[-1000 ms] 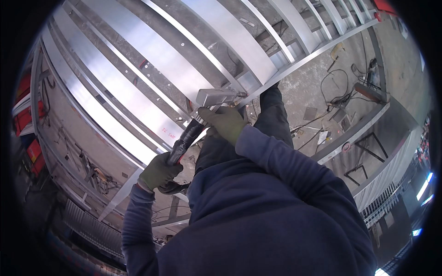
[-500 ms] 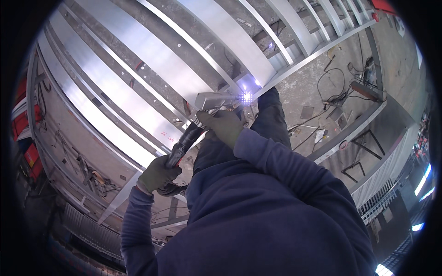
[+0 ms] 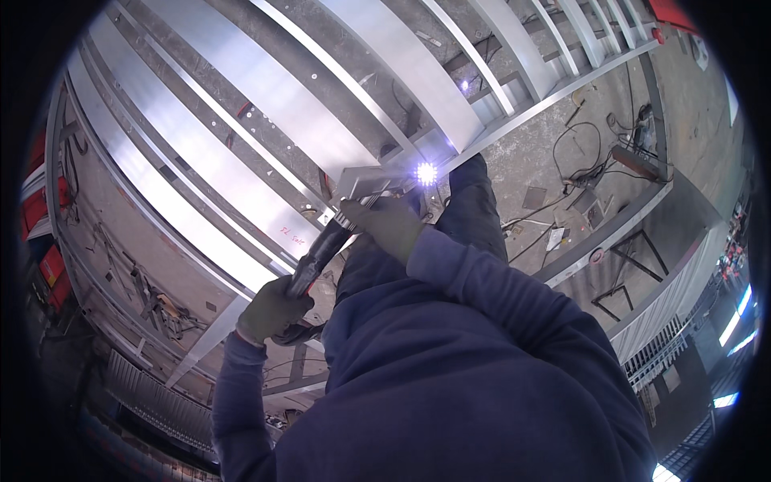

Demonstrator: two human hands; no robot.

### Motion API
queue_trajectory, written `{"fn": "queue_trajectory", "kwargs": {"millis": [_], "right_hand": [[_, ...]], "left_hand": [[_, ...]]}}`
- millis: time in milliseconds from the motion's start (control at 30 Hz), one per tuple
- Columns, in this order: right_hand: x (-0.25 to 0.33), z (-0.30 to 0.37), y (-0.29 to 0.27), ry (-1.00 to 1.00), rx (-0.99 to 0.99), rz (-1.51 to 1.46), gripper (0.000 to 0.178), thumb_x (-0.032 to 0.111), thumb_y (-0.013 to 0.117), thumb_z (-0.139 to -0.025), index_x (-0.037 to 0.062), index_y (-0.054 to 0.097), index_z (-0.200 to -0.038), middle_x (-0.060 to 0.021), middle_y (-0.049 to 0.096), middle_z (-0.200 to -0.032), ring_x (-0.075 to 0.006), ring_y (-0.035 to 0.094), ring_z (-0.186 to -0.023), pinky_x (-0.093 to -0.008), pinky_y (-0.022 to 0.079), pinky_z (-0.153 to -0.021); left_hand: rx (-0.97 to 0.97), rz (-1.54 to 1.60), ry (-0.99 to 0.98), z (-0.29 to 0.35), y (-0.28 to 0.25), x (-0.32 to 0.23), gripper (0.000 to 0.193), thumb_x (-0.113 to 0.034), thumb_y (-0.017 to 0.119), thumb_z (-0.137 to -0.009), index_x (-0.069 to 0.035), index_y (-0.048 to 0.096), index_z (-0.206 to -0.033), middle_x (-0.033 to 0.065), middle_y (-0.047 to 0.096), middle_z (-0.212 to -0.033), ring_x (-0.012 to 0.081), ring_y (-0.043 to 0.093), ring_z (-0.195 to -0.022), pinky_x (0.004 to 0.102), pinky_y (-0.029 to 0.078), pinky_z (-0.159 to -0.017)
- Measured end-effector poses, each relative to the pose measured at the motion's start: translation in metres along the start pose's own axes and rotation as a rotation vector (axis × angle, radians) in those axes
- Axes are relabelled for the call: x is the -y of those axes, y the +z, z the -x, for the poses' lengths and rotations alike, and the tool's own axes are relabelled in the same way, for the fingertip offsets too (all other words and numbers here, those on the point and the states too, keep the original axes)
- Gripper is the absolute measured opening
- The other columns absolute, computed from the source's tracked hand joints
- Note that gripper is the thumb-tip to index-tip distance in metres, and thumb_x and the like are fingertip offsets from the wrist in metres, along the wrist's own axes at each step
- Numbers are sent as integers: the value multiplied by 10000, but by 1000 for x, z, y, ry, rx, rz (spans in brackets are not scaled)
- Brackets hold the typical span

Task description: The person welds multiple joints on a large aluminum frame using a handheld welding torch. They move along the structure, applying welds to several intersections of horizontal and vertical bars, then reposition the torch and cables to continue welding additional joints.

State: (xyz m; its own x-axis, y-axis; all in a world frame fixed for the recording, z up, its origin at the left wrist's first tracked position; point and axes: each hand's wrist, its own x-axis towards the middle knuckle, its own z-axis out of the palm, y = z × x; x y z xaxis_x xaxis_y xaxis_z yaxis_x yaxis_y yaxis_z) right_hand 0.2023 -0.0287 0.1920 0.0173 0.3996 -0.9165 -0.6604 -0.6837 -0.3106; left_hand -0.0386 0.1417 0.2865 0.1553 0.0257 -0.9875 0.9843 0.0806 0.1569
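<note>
A black welding torch (image 3: 323, 252) slants across in front of my body, with both gloved hands on it. My left hand (image 3: 273, 310), in a dark green glove, is wrapped round the torch's rear handle. Farther forward, my right hand (image 3: 391, 226) in a matching glove closes over the front part of the torch. A bright white-violet arc (image 3: 426, 173) glows beyond my right hand, at the near edge of a metal frame with wide flat slats (image 3: 289, 104). The glare hides the torch tip and the joint under it.
Below the slats lies a concrete floor (image 3: 530, 145) with scraps. Black cables (image 3: 580, 165) coil at the right, near a steel frame bar (image 3: 618, 233). Tools and scraps (image 3: 169, 313) lie at the left. My dark-trousered leg (image 3: 472, 210) is beside the arc.
The arc's glow has shifted slightly left and toward me along the frame edge. Both hands keep their hold on the torch, nearly in place.
</note>
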Motion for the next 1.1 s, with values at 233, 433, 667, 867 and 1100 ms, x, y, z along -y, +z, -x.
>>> {"fn": "queue_trajectory", "kwargs": {"millis": [233, 433, 667, 867, 1100], "right_hand": [[16, 26, 18, -56, 137, 103, 613, 551, 806, -1011, -15, 790, -1247, -141, 833, -1060, -193, 799, -792, -353, 636, -740], [24, 33, 13, -151, 174, 225, 652, 583, 806, -999, -20, 785, -1246, -144, 830, -1017, -203, 809, -808, -371, 638, -783], [56, 85, -27, -244, 91, 384, 747, 628, 815, -983, -59, 764, -1271, -174, 830, -1026, -219, 818, -866, -376, 649, -841], [49, 111, -83, -354, 109, 203, 688, 557, 853, -982, -37, 738, -1310, -132, 799, -1016, -201, 768, -846, -359, 625, -791], [51, 184, -191, -602, 141, -23, 512, 362, 787, -1079, -22, 669, -1397, -91, 752, -1156, -165, 730, -1047, -348, 603, -914]], "left_hand": [[-65, 81, -33, 48, 9, 4, 245, -222, 831, -968, -28, 733, -1082, 18, 687, -801, 118, 643, -729, 331, 528, -677], [-22, 366, 35, 54, 39, 18, 196, -157, 817, -1010, -30, 694, -1093, 11, 655, -789, 107, 605, -599, 305, 485, -538], [-112, 287, 96, 58, 80, 0, 257, -220, 872, -969, -44, 697, -1039, 32, 710, -826, 121, 682, -695, 322, 538, -595], [-165, 225, 217, 70, 116, -54, 250, -221, 872, -967, -44, 718, -1050, 30, 716, -839, 131, 691, -732, 336, 550, -657], [-214, -12, 595, 102, 183, -138, 449, -320, 852, -978, -14, 729, -1282, 159, 795, -987, 259, 790, -914, 421, 613, -838]]}}
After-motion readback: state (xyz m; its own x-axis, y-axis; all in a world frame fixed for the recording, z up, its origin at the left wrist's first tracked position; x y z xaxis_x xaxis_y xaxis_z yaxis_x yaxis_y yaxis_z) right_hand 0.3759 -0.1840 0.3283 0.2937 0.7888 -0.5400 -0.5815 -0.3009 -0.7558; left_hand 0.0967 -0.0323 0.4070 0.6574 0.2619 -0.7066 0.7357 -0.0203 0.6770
